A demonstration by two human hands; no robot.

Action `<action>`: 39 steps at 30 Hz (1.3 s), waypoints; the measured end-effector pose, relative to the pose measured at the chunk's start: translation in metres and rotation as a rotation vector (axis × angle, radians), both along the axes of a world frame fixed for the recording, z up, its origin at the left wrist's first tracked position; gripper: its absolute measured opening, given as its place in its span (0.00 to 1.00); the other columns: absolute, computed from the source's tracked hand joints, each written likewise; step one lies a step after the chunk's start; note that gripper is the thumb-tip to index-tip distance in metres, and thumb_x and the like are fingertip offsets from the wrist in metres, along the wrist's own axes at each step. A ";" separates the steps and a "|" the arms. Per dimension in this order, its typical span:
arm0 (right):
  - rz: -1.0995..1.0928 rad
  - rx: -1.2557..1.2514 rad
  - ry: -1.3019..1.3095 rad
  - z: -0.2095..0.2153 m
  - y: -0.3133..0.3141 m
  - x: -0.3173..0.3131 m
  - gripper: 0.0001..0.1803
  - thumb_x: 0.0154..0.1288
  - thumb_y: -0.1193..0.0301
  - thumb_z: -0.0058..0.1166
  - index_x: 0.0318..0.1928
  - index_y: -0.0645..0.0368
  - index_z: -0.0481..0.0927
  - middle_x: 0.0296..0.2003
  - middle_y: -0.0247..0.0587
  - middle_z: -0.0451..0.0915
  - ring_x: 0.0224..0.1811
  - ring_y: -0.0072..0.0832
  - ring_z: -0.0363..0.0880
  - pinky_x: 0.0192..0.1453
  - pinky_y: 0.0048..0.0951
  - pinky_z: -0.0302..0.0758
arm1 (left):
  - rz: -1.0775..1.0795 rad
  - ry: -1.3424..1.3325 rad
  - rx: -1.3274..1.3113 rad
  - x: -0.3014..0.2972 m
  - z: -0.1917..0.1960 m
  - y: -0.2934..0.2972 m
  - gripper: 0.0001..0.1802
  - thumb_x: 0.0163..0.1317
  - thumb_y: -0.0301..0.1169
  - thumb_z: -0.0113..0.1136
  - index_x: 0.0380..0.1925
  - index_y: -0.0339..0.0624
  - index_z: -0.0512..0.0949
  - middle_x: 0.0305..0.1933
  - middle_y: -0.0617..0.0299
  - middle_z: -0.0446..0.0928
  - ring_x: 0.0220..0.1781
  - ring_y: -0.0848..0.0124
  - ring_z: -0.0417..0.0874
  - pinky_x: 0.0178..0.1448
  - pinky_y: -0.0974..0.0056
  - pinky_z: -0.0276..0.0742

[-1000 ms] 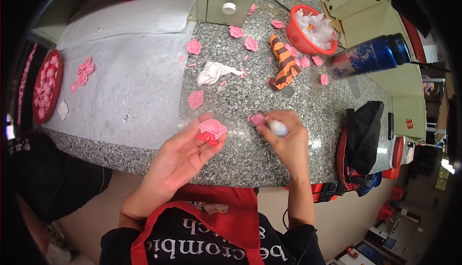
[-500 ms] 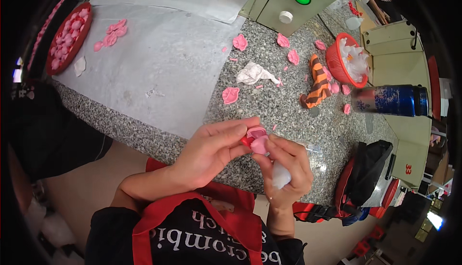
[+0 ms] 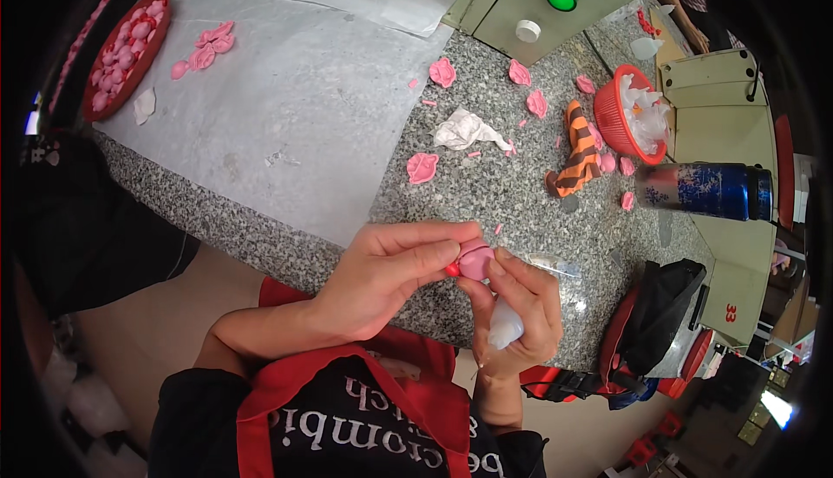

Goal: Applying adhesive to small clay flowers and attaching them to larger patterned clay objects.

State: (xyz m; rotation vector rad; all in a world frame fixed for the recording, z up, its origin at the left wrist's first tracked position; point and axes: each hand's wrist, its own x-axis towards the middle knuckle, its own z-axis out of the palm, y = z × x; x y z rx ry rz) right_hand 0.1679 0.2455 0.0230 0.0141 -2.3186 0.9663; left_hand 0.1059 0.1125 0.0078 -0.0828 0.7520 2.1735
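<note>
Between the fingertips of both hands is a small pink moulded piece (image 3: 476, 263) with a red part (image 3: 452, 269) on its left side. My left hand (image 3: 364, 283) pinches it from the left, thumb and index finger along its upper edge. From the right, the thumb and fingers of my right hand (image 3: 531, 309) press on its rounded pink face. A small translucent squeeze bottle (image 3: 505, 325) is also tucked in my right palm, its lower part partly hidden by the fingers. Beyond the hands, a pink ear-shaped piece (image 3: 423, 167) lies on the granite tabletop.
Several pink pieces, a crumpled white cloth (image 3: 467, 130) and an orange-and-brown striped piece (image 3: 576, 153) lie ahead. To the right are a red basket (image 3: 613, 114) of translucent bottles and a blue tumbler (image 3: 707, 190). A red tray (image 3: 158, 40) of pink parts stands far left by white sheeting (image 3: 286, 105).
The two pink parts, which showed a hollow between them, are now pressed together. The right fingers have closed in on the piece. The whole view has shifted slightly.
</note>
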 end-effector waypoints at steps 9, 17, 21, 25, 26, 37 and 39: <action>-0.008 -0.008 0.030 -0.005 0.000 0.003 0.16 0.42 0.75 0.66 0.34 0.62 0.77 0.33 0.49 0.78 0.32 0.31 0.77 0.34 0.23 0.74 | 0.015 0.166 -0.032 0.004 -0.001 0.001 0.15 0.60 0.19 0.44 0.48 0.28 0.69 0.53 0.48 0.67 0.55 0.63 0.70 0.57 0.63 0.68; 0.007 0.019 0.040 -0.003 0.002 0.011 0.12 0.48 0.71 0.62 0.33 0.62 0.76 0.32 0.48 0.78 0.31 0.31 0.76 0.33 0.24 0.73 | 0.170 0.664 -0.146 0.012 -0.001 0.005 0.22 0.45 0.13 0.59 0.44 0.33 0.73 0.51 0.46 0.66 0.52 0.61 0.72 0.54 0.65 0.71; 0.001 0.043 0.063 -0.006 0.002 0.013 0.11 0.47 0.72 0.63 0.31 0.60 0.75 0.32 0.48 0.78 0.30 0.31 0.76 0.33 0.24 0.72 | 0.166 0.668 -0.153 0.011 -0.003 0.004 0.20 0.46 0.13 0.58 0.43 0.32 0.74 0.50 0.46 0.67 0.51 0.61 0.72 0.52 0.66 0.72; 0.024 0.036 0.152 -0.001 0.002 0.010 0.13 0.41 0.78 0.65 0.31 0.60 0.78 0.33 0.46 0.78 0.26 0.29 0.78 0.27 0.23 0.76 | 0.172 0.711 -0.150 0.011 -0.001 0.005 0.19 0.48 0.13 0.56 0.43 0.33 0.74 0.50 0.46 0.67 0.50 0.60 0.73 0.52 0.64 0.72; 0.033 0.070 0.151 0.000 0.004 0.010 0.14 0.40 0.78 0.65 0.32 0.60 0.78 0.33 0.45 0.78 0.26 0.29 0.78 0.27 0.23 0.76 | 0.179 0.716 -0.145 0.013 0.000 0.007 0.19 0.50 0.13 0.54 0.44 0.33 0.73 0.50 0.47 0.67 0.50 0.60 0.73 0.52 0.63 0.73; 0.081 -0.786 -0.199 -0.001 0.002 0.007 0.18 0.37 0.82 0.65 0.34 0.64 0.77 0.28 0.38 0.72 0.27 0.20 0.70 0.32 0.19 0.66 | 0.040 0.237 0.372 0.004 -0.029 0.001 0.16 0.57 0.26 0.51 0.47 0.45 0.73 0.51 0.55 0.68 0.55 0.59 0.69 0.57 0.57 0.68; 0.099 -0.819 -0.203 -0.001 0.003 0.009 0.17 0.38 0.83 0.64 0.33 0.65 0.77 0.28 0.38 0.72 0.27 0.21 0.70 0.32 0.20 0.67 | 0.028 0.294 0.337 0.003 -0.030 0.001 0.16 0.57 0.27 0.52 0.47 0.48 0.74 0.49 0.55 0.68 0.54 0.59 0.70 0.58 0.56 0.67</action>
